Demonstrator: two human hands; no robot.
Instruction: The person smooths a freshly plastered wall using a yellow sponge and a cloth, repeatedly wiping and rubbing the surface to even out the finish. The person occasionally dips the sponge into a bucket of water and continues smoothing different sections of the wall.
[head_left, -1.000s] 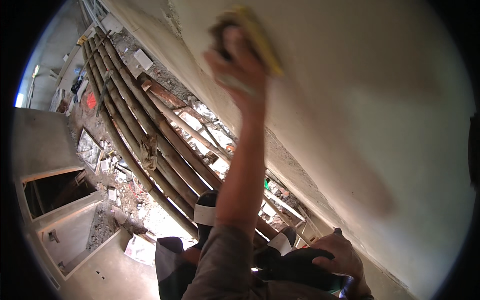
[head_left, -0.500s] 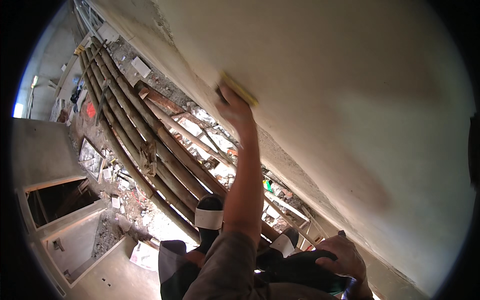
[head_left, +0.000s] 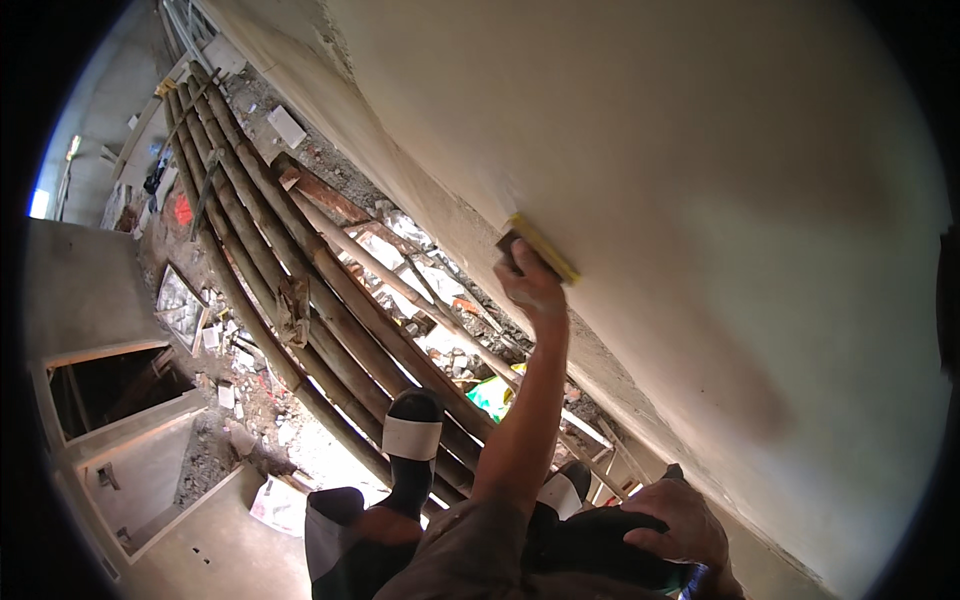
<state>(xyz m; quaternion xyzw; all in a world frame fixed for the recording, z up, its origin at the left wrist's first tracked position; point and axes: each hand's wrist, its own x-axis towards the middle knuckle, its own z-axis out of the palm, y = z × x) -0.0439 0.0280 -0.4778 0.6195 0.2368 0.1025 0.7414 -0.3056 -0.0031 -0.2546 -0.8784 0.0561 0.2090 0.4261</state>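
Observation:
My left hand (head_left: 535, 288) is closed on the dark handle of a float (head_left: 545, 250) with a yellow edge. The float's face lies against the plastered wall (head_left: 720, 180), which is smooth and beige with damp, darker patches. My left arm reaches up from the lower middle of the view. At the lower right, my right hand (head_left: 685, 525) is bent beside my dark-clothed leg, its thumb pointing left. A small dark tip (head_left: 674, 471) sticks out past its knuckles. Whatever the fingers wrap is mostly hidden.
Several bamboo poles (head_left: 300, 270) run side by side under my foot (head_left: 412, 440), which wears a dark slipper with a white band. Below them lies rubble (head_left: 245, 370). Boards and thinner poles (head_left: 380, 270) lie between the bamboo and the wall. A framed opening (head_left: 110, 395) is at lower left.
My left hand has slid the float along the wall, down and to the right, toward me. A green and yellow item below now shows more. My right hand has hardly moved.

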